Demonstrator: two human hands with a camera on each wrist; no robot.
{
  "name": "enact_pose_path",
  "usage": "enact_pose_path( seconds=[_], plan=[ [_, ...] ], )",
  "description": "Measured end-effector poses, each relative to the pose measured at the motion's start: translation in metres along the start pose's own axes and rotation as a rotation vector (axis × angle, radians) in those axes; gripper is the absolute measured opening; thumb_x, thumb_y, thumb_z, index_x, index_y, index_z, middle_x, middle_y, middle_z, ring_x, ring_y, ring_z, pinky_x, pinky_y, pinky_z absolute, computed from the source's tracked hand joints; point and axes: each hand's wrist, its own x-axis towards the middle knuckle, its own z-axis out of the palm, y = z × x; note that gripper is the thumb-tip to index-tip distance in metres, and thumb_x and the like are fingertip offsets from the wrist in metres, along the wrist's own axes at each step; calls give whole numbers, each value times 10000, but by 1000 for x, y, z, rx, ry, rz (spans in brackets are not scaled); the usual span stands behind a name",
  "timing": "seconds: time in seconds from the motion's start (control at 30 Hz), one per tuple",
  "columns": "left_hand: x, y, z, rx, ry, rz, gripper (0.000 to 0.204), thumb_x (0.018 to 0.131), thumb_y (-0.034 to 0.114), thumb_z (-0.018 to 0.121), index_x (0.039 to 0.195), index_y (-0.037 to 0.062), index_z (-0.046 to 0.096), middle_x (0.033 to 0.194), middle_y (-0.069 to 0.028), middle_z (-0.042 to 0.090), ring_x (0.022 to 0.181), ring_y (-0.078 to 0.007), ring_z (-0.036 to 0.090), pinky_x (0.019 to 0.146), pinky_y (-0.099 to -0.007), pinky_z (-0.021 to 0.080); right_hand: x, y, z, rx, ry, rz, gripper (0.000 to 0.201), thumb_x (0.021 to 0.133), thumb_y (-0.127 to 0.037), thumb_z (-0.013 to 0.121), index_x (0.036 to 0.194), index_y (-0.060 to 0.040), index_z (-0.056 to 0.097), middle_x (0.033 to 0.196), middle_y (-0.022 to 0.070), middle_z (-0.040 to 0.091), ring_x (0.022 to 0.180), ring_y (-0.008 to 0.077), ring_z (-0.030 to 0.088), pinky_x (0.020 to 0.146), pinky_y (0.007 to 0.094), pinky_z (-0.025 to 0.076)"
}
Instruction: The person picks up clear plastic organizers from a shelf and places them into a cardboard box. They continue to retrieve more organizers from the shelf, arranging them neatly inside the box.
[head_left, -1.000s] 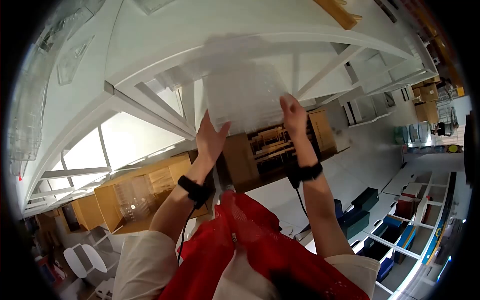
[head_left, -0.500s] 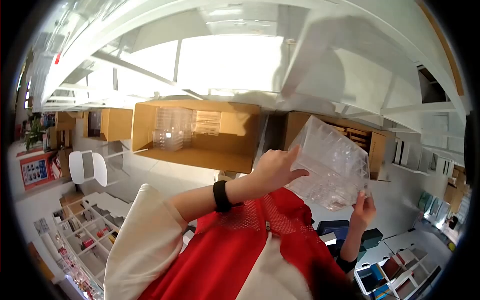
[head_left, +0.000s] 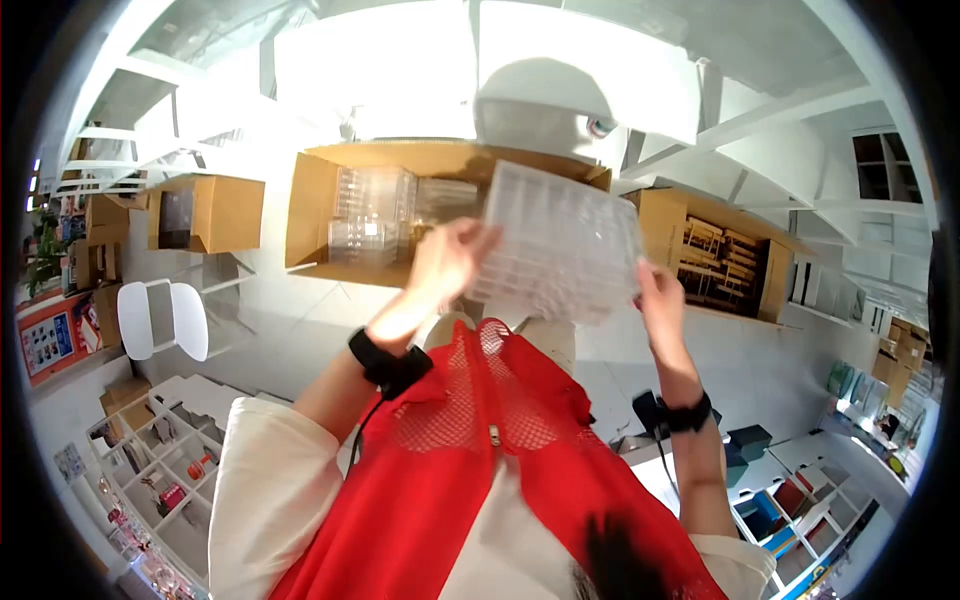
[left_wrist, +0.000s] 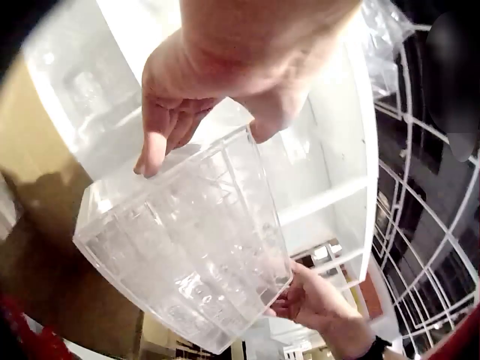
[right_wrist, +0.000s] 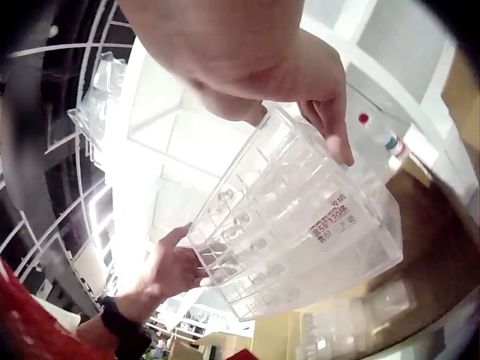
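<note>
Clear box (head_left: 560, 240): held between both hands, tilted, divided inside into rows of compartments.
Left hand (head_left: 445, 262): gripping one end, thumb and fingers bent over the edge.
Right hand (head_left: 662, 300): pinching the opposite end, thumb and fingers narrow on the edge.
White surface (head_left: 380, 70): beyond the large carton (head_left: 325, 272), brightly lit, crossed by a rounded shadow.
Large carton: open, with clear containers (head_left: 372, 215) grouped toward the left end; partly covered by the clear box in head view, contact impossible to tell.
Room: second carton (head_left: 660, 225) with wooden pieces (head_left: 718, 262) to the right; small carton (head_left: 230, 215) and white chair (head_left: 190, 320) to the left; shelving at both lower sides.
Edges: large carton's near rim close to left hand; white frames beyond.
Open room: pale floor (head_left: 275, 335) between white chair and large carton.
Right wrist only: red print (right_wrist: 330, 216) legible as characters on clear box.
Bottle (right_wrist: 382, 136): red cap plain in right wrist view, tiny in head view.
Left wrist: wire rack (left_wrist: 409, 150) at the side.
</note>
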Motion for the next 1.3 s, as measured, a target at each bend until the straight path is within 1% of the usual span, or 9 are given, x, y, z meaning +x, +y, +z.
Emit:
enact_pose_path(
  seconds=[0.07, 0.2, 0.3, 0.5, 0.73, 0.83, 1.03, 1.13, 1.3],
  plan=[
    [36, -60, -12, -232, 128, 126, 428, 801, 316, 557, 1000, -63, 569, 839, -189, 626, 788, -227, 609, 718, -305, 471, 26, 9, 51, 38, -116, 64, 287, 795, -263, 610, 887, 2, 549, 742, 32, 558, 618, 93, 512, 499, 225, 432],
    [97, -127, -52, -571, -51, 50, 490, 721, 149, 609, 1106, -118, 466, 1037, -197, 570, 953, -236, 546, 834, -287, 410, 83, 35, 154, 224, -403, 205, 290, 790, -163, 596, 1004, 26, 545, 894, 89, 606, 737, 145, 569, 596, 265, 462],
    [162, -195, -51, -331, 5, -129, 557, 713, 198, 604, 1164, -74, 420, 1129, -173, 495, 1029, -227, 475, 844, -302, 383, 131, 100, 226, 121, -604, 226, 291, 798, -118, 572, 1047, 29, 539, 917, 82, 596, 778, 127, 550, 647, 253, 451],
    [281, -320, -6, 7, -47, -390, 575, 643, 301, 735, 1022, -57, 493, 918, -158, 578, 831, -220, 560, 709, -322, 455, 200, 260, 349, 32, -623, 304, 348, 783, -152, 611, 1095, -11, 545, 930, 79, 606, 773, 152, 550, 672, 275, 447],
    [366, -508, 64, 160, -45, -236, 572, 607, 262, 766, 1011, -29, 485, 946, -158, 581, 870, -258, 570, 741, -329, 447, 203, 379, 432, -356, -495, 177, 273, 748, -142, 629, 992, -25, 597, 810, 150, 620, 737, 248, 596, 676, 344, 464],
    [370, -525, 72, 191, -40, -292, 633, 595, 255, 771, 1065, -17, 446, 1017, -176, 559, 921, -288, 556, 776, -352, 442, 207, 376, 447, -575, -565, 197, 287, 729, -175, 641, 975, -34, 601, 792, 168, 609, 744, 295, 592, 677, 365, 464],
    [394, -588, 107, 163, 20, -212, 566, 643, 187, 729, 1069, -27, 423, 982, -222, 560, 925, -351, 548, 765, -394, 445, 220, 431, 469, -539, -622, 176, 301, 744, -124, 621, 1031, -39, 584, 862, 137, 631, 745, 197, 593, 664, 299, 457],
    [397, -579, 111, 266, 37, -245, 512, 665, 153, 701, 1047, -32, 414, 933, -246, 565, 909, -382, 542, 752, -416, 445, 223, 465, 480, -584, -687, 180, 273, 724, -186, 627, 968, -66, 605, 818, 177, 612, 768, 328, 584, 700, 377, 460],
    [411, -593, 120, 323, 33, -274, 464, 673, 140, 687, 1000, -39, 412, 891, -255, 572, 883, -398, 545, 737, -429, 446, 236, 480, 490, -425, -716, 201, 302, 731, -182, 610, 1014, -79, 589, 886, 189, 610, 832, 333, 582, 736, 385, 455]
  ],
)
